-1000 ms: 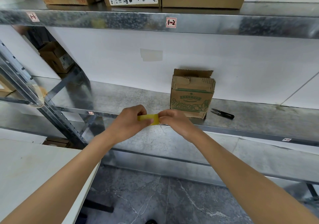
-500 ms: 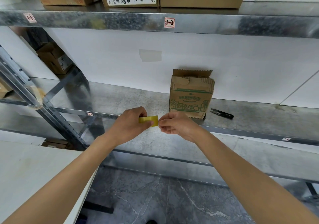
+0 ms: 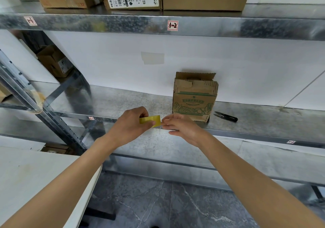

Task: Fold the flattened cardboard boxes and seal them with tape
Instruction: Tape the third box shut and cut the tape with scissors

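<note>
In the head view, both hands are raised in front of the middle shelf [image 3: 109, 103], close together. The left hand [image 3: 130, 126] grips a yellow tape roll [image 3: 151, 120], its fingers [image 3: 140, 112] curled over the top and the thumb pressed on the near face, probably to keep the roll from turning. The right hand [image 3: 182, 128] meets the roll's right edge with thumb and forefinger drawn narrow. They seem to be pinching or picking at the loose end, though the end itself is too small to make out. This looks like the step of starting a strip before any sealing. The cardboard box [image 3: 194, 98] stands upright on the shelf, just beyond and right of the hands, its back near the white wall [image 3: 246, 69]. Its top flaps are partly up and no tape is visible on it, so it is likely waiting there within easy reach. Black snips [image 3: 226, 117] lie on the shelf just right of the box, handy for cutting the strip. A pale tabletop [image 3: 35, 171] fills the near left corner.
</note>
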